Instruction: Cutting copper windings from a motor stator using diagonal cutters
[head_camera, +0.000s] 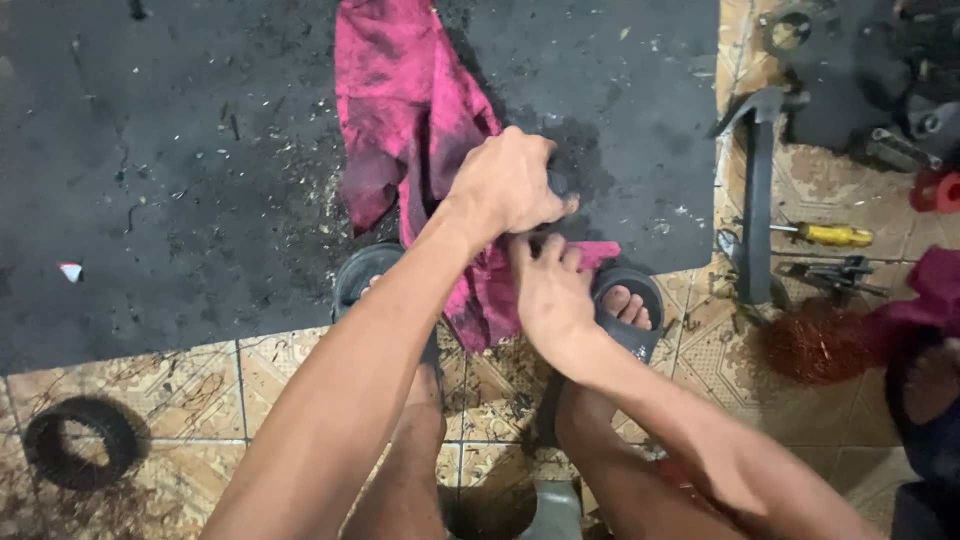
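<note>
A stained magenta rag (405, 100) lies across a black rubber mat (180, 170) and hangs down between my feet. My left hand (505, 185) is closed over the rag and a small dark part (557, 183) that shows at my fingertips. Just below, my right hand (550, 295) pinches a fold of the same rag (597, 253) with its fingers. The two hands almost touch. What the dark part is cannot be told; the left hand hides most of it.
My feet wear dark sandals (632, 305) on patterned floor tiles (270, 375). A black rubber ring (80, 440) lies at the lower left. To the right are a dark metal bar (758, 200), a yellow-handled screwdriver (830, 235), pliers (835, 270) and a reddish wire bundle (812, 342).
</note>
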